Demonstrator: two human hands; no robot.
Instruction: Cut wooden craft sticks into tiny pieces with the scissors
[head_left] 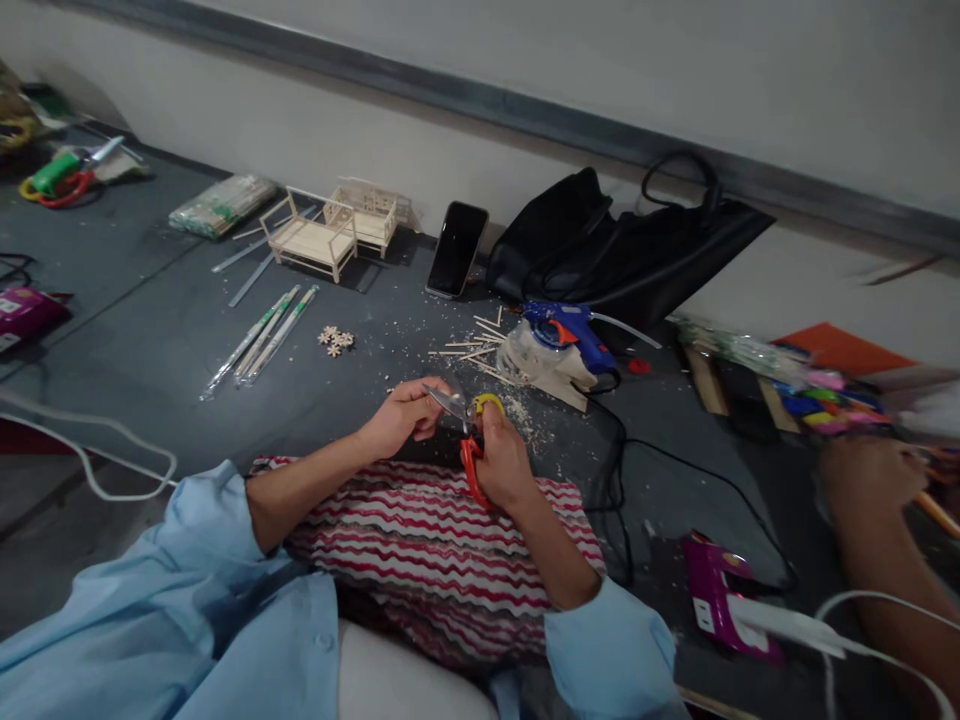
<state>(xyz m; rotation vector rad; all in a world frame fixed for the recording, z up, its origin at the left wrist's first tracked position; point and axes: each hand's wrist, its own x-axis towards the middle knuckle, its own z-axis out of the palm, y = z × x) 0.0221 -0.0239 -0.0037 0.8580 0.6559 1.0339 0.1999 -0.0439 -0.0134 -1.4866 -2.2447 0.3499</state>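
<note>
My right hand [504,462] is closed around the red and yellow handles of a pair of scissors [471,466], whose blades point up and left. Beside the blade tips my left hand [409,412] has its fingers pinched together; anything between them is too small to make out. Both hands hang over a red and white wavy-striped cloth [420,540] at the table's front edge. Just past them, thin wooden sticks [480,348] and pale crumbs lie scattered. A blue glue gun [574,330] rests by a roll of clear tape [529,355].
Two small stick-built furniture models [315,240] stand near the wall, with a phone [457,250] and a black bag [600,250] to their right. Small flower-shaped pieces [335,340] lie left of centre. Black cables and a purple power strip [724,595] occupy the right, near another person's hand [870,475].
</note>
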